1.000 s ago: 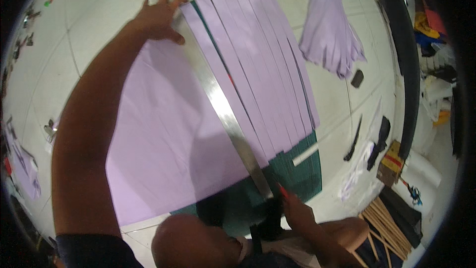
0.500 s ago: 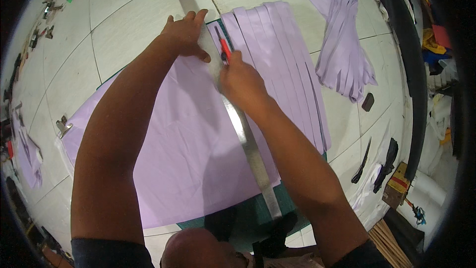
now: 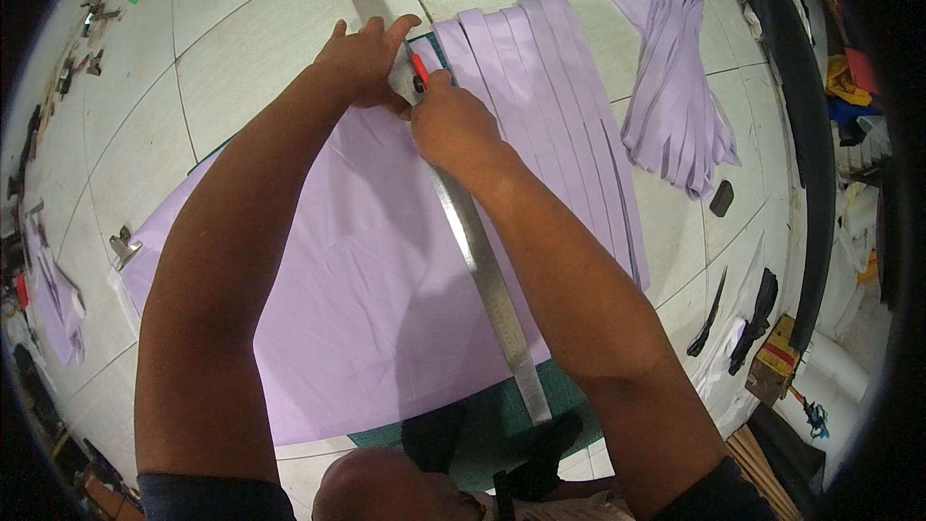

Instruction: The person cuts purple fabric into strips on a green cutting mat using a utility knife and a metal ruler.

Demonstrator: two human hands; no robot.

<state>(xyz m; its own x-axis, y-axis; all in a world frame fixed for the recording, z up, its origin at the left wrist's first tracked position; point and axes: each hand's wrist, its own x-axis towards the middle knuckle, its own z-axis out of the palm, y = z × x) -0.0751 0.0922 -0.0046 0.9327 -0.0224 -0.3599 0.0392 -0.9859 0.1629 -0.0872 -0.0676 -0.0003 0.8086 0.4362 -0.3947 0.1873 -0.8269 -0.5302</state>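
Note:
A long steel ruler (image 3: 489, 285) lies slantwise across a lilac fabric sheet (image 3: 338, 289). Near the far edge of the sheet, my left hand (image 3: 362, 66) rests on the ruler, fingers spread and thumb pointing right. Just right of it, my right hand (image 3: 455, 125) is closed round a red utility knife (image 3: 419, 66) beside the ruler's right edge; the blade does not show clearly. Several long cut lilac strips (image 3: 540, 106) lie side by side to the right. A dark green cutting mat (image 3: 492, 415) shows beneath the fabric.
A bundle of lilac strips (image 3: 667, 87) lies at the far right on the tiled floor (image 3: 270, 29). Nearer are a dark block (image 3: 721, 198) and a black-handled blade (image 3: 709, 318). A metal clip (image 3: 123, 247) grips the sheet's left corner. A long black roll (image 3: 808, 135) borders the right side.
My right hand has moved the knife away from me and slightly left, along the ruler. My left hand stays on the ruler, its fingers shifted slightly right.

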